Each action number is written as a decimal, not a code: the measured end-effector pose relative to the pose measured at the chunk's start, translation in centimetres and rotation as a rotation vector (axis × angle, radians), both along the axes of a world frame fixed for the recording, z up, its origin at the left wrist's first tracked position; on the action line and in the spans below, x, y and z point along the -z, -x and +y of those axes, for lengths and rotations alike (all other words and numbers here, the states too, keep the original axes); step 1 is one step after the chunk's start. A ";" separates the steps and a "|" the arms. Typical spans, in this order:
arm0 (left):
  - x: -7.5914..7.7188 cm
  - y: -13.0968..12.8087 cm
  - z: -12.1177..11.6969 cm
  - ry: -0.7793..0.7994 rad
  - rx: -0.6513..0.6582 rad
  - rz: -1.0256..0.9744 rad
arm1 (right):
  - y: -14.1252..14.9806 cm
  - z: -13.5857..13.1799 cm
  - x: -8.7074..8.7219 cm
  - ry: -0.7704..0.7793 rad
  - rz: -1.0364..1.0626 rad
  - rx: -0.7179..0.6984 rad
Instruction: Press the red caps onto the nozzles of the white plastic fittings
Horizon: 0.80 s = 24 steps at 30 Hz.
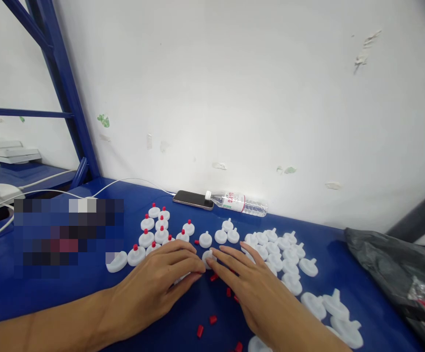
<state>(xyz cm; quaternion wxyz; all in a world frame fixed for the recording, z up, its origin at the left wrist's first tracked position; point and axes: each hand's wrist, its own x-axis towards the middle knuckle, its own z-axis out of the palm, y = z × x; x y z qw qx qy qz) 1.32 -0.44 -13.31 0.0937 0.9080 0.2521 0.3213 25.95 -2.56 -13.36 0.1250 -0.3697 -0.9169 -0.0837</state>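
My left hand (161,281) is closed, thumb and fingertips close together. Between its thumb and fingers shows the edge of a white disc-shaped piece (181,278), mostly hidden. My right hand (251,281) is open, its fingers stretched out over the table. Its index fingertip touches or nearly touches a white disc with a short spout (208,259), which stands between both hands. Left of centre stand several white discs with red caps (146,238) on their spouts. On the right lie several uncapped white discs (274,249). Loose red caps (213,319) lie below and between my hands.
Against the wall lie a phone (193,199) with a white cable and a clear plastic bottle (238,202) on its side. A dark plastic bag (388,274) rests at the right edge of the blue table (154,332). A blue metal frame (64,88) rises at left.
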 end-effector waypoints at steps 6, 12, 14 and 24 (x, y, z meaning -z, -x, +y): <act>0.1 0.0 0.4 0.020 -0.011 -0.045 | 0.0 -0.1 -0.4 0.082 -0.015 -0.006; 0.0 0.0 0.4 -0.006 -0.009 -0.121 | 0.4 -0.4 -1.2 0.082 -0.018 -0.060; -0.1 0.0 0.3 -0.010 -0.014 -0.137 | 0.5 -0.5 -1.2 0.063 0.003 -0.089; 0.6 0.1 0.8 0.004 0.051 -0.117 | 0.8 -0.6 -0.2 -0.013 0.004 -0.152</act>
